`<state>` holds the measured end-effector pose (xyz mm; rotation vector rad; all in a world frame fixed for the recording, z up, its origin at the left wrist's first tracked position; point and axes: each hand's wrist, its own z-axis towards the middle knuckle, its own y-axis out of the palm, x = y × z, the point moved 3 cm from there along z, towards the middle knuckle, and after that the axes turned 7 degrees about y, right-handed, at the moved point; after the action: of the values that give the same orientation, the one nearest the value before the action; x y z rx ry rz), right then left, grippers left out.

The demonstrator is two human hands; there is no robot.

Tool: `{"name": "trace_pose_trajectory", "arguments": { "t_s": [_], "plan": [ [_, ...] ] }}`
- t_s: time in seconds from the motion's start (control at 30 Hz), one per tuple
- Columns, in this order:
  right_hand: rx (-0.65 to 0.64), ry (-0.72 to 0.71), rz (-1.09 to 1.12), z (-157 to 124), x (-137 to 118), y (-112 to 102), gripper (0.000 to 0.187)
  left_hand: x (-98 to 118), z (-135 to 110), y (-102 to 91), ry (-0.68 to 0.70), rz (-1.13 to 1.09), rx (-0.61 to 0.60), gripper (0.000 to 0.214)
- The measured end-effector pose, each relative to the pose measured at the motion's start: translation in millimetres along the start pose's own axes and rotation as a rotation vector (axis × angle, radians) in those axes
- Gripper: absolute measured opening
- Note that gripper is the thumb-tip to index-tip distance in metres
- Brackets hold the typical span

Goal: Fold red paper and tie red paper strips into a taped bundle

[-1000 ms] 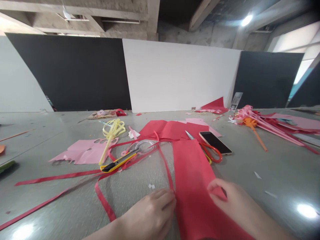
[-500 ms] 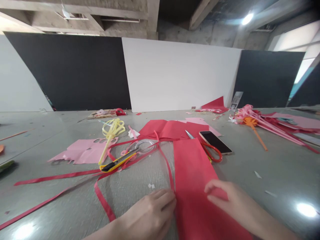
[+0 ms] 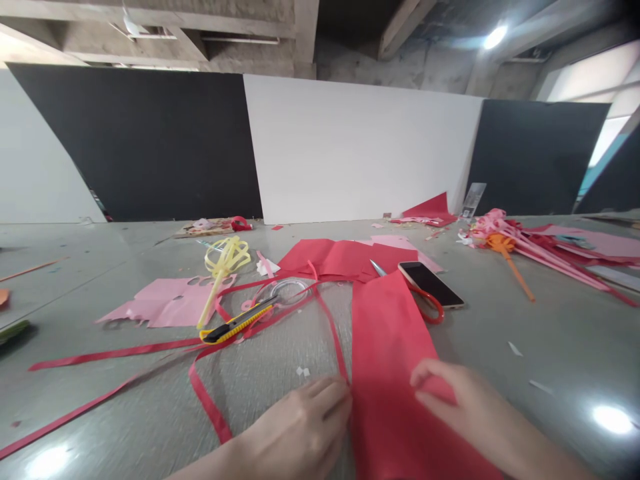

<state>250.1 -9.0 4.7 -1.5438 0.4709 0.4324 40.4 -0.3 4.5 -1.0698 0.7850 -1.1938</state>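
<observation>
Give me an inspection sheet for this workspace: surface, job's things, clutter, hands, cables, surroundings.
Surface: grey glossy surface, light glare, small paper scraps.
Job's things: red paper sheet lying flat, near end between the hands.
Clutter: yellow utility knife, red-handled scissors partly under the sheet, phone, pink paper, red strips.
Hands: left hand touches the sheet's left edge, grip unclear; right hand pinches its right edge.
Cables: nothing seen.
Surroundings: white board between black boards.
</observation>
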Motion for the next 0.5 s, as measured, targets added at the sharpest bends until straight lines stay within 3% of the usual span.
{"name": "trace_pose_trajectory", "arguments": {
  "t_s": [0.2, 0.5],
  "plan": [
    [0.126, -0.104, 0.018, 8, 2, -4, 0.013, 1, 0, -1.3, 0.080, 0.018, -0.019, 0.029],
    [0.210, -0.180, 0.023, 12, 5, -3, 0.013, -1, -2, 0.4, -0.004, -0.072, -0.074, 0.030]
  ]
}}
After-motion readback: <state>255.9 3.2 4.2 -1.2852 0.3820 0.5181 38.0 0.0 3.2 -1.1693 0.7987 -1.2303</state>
